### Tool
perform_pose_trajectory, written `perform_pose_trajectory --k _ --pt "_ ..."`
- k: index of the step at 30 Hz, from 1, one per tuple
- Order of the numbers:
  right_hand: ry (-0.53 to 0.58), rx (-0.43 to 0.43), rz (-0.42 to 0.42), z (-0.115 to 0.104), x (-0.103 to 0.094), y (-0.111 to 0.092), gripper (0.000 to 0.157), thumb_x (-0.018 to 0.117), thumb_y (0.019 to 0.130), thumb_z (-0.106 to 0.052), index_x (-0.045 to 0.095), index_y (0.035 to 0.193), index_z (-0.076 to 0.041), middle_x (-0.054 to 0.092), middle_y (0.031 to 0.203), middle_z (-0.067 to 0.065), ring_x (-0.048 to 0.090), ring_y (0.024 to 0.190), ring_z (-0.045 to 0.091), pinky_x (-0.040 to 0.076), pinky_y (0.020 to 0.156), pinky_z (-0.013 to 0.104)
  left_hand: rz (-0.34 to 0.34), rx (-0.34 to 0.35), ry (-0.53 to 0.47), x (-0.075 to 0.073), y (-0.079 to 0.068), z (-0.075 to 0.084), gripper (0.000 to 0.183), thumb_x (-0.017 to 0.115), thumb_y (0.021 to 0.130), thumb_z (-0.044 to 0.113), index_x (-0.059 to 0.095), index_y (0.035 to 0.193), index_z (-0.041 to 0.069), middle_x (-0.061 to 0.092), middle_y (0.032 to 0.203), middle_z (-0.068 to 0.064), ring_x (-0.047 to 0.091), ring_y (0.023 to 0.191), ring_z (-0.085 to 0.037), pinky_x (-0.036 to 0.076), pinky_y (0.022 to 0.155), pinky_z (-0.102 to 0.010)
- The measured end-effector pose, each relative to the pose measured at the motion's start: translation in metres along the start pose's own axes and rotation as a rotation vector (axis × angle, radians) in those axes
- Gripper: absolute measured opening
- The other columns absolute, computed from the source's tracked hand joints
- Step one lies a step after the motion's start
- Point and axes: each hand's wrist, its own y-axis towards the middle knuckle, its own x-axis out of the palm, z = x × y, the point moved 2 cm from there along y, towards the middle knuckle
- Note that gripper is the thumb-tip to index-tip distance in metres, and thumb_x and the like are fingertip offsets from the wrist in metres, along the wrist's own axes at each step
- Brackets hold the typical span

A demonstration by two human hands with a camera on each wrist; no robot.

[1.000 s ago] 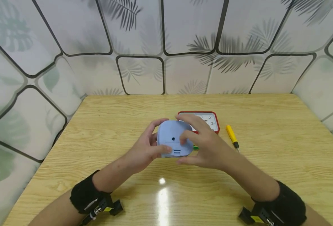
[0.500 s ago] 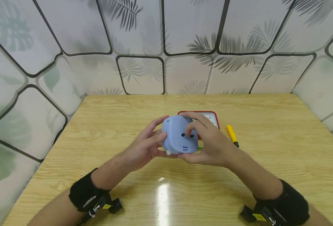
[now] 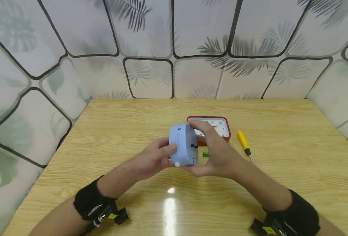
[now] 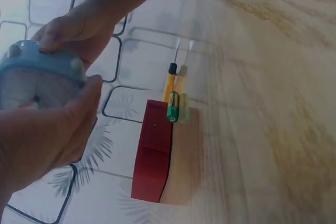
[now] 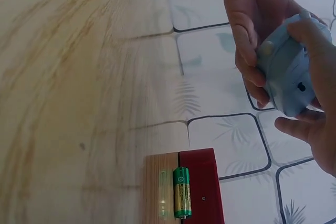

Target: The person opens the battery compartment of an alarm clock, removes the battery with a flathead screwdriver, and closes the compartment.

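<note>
A light blue alarm clock [image 3: 178,144] is held up above the table between both hands, its side toward the head camera and the black knobs on its back turned right. My left hand [image 3: 153,157] grips its left side, thumb on the casing. With thumb below and fingers at the top edge, my right hand [image 3: 222,154] holds the other side. In the left wrist view the pale dial of the blue clock [image 4: 23,85] shows, partly covered by the left hand. Small white feet stick out from the casing.
Behind the hands a red square clock [image 3: 227,127] lies face up on the wooden table [image 3: 126,121]. A green battery [image 3: 205,154] lies in front of it. To the right lies a yellow screwdriver [image 3: 243,142], partly hidden by the right forearm.
The blue clock has been turned in the hands: its back faced the head camera a second ago, and now its side does. The left thumb has moved from the back to the side.
</note>
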Motion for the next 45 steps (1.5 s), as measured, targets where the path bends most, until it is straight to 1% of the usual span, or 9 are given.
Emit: perform_pose_trajectory --k 6,11,14,19,26,31,39,42,45 --pt "-0.244 -0.042 -0.016 0.002 0.003 0.0 0.115 0.096 0.062 -0.023 0.028 0.15 0.003 0.038 0.146 0.016 0.043 0.129 0.025 0.053 0.1 0.032 0.16 0.021 0.227 0.002 -0.004 0.005 0.105 0.08 0.077 0.057 0.031 0.152 0.002 0.047 0.135 -0.017 0.06 0.111 -0.024 0.056 0.088 -0.034" --pt "-0.33 -0.067 -0.011 0.004 0.004 -0.001 0.113 0.095 0.063 -0.036 0.032 0.149 0.001 0.039 0.145 0.016 0.043 0.131 0.026 0.037 0.111 0.016 0.289 0.073 0.454 0.002 -0.006 0.009 0.091 0.082 0.081 0.04 0.034 0.153 0.009 0.05 0.136 -0.014 0.06 0.107 -0.026 0.057 0.086 -0.035" --pt "-0.354 -0.08 -0.01 0.006 0.003 -0.002 0.112 0.095 0.062 -0.04 0.035 0.147 0.003 0.04 0.144 0.016 0.043 0.132 0.027 0.036 0.114 0.02 0.356 0.1 0.609 0.001 -0.006 0.011 0.089 0.082 0.082 0.031 0.034 0.153 0.011 0.051 0.137 -0.009 0.06 0.108 -0.027 0.058 0.087 -0.037" --pt "-0.375 -0.095 -0.001 0.008 0.003 -0.002 0.107 0.094 0.063 -0.042 0.039 0.143 0.004 0.044 0.142 0.016 0.045 0.13 0.027 0.043 0.11 0.029 0.429 0.194 0.87 0.0 -0.005 0.01 0.096 0.086 0.076 0.029 0.033 0.153 0.008 0.051 0.136 -0.007 0.061 0.106 -0.026 0.059 0.083 -0.037" --pt "-0.423 -0.106 0.034 0.008 0.003 -0.004 0.091 0.087 0.073 -0.045 0.046 0.139 0.003 0.049 0.139 0.016 0.049 0.129 0.029 0.051 0.102 0.04 0.503 0.317 1.107 0.003 -0.005 0.01 0.101 0.09 0.068 0.036 0.041 0.149 0.002 0.055 0.131 -0.011 0.059 0.108 -0.024 0.059 0.081 -0.034" --pt "-0.437 -0.076 0.035 0.01 0.004 -0.004 0.084 0.075 0.082 -0.053 0.047 0.138 0.003 0.051 0.139 0.016 0.049 0.131 0.027 0.049 0.105 0.039 0.556 0.315 1.237 0.002 -0.007 0.011 0.104 0.089 0.065 0.045 0.043 0.148 0.002 0.056 0.128 -0.013 0.06 0.105 -0.025 0.058 0.081 -0.037" --pt "-0.51 -0.046 -0.014 0.017 -0.002 -0.004 0.084 0.091 0.072 -0.032 0.049 0.135 0.005 0.051 0.136 0.017 0.053 0.126 0.029 0.05 0.104 0.041 0.6 0.325 1.459 -0.011 -0.008 0.017 0.109 0.087 0.066 0.052 0.039 0.151 0.002 0.054 0.13 -0.02 0.058 0.11 -0.031 0.059 0.081 -0.041" --pt "-0.538 0.043 -0.048 0.02 -0.008 -0.005 0.077 0.089 0.075 -0.024 0.05 0.136 0.003 0.051 0.136 0.016 0.055 0.123 0.031 0.054 0.098 0.043 0.626 0.268 1.52 -0.02 -0.006 0.019 0.111 0.085 0.067 0.055 0.036 0.152 0.002 0.053 0.132 -0.022 0.057 0.114 -0.034 0.058 0.082 -0.043" --pt "-0.531 0.222 -0.127 0.026 -0.018 -0.005 0.074 0.086 0.079 -0.021 0.047 0.14 -0.001 0.049 0.139 0.013 0.053 0.123 0.031 0.056 0.094 0.046 0.651 0.19 1.575 -0.033 -0.004 0.022 0.112 0.083 0.068 0.057 0.035 0.152 0.002 0.053 0.133 -0.024 0.055 0.116 -0.038 0.058 0.085 -0.046"
